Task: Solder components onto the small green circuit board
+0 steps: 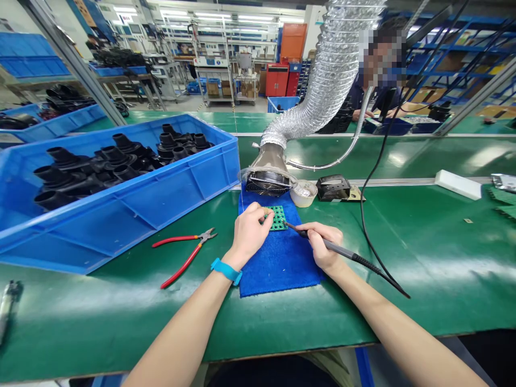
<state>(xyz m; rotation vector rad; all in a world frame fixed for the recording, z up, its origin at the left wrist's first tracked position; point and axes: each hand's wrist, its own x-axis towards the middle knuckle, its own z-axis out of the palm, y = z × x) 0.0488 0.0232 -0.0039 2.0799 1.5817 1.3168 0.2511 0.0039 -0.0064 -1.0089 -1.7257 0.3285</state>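
A small green circuit board (278, 217) lies on a blue cloth mat (278, 258) on the green bench. My left hand (250, 231) is closed at the board's left edge, fingers pinched against it; what else they hold I cannot make out. A blue band sits on that wrist. My right hand (320, 244) grips a black soldering iron (346, 253) like a pen, its tip touching the board's right side. The iron's cable (368, 183) runs up and away to the right.
A fume extractor hood (268, 174) on a silver flexible duct stands just behind the mat. Red-handled cutters (183, 252) lie left of it. A blue crate (121, 204) of black plastic parts fills the left. An iron stand (334, 188), a small tub and a white block sit behind; another person works across the bench.
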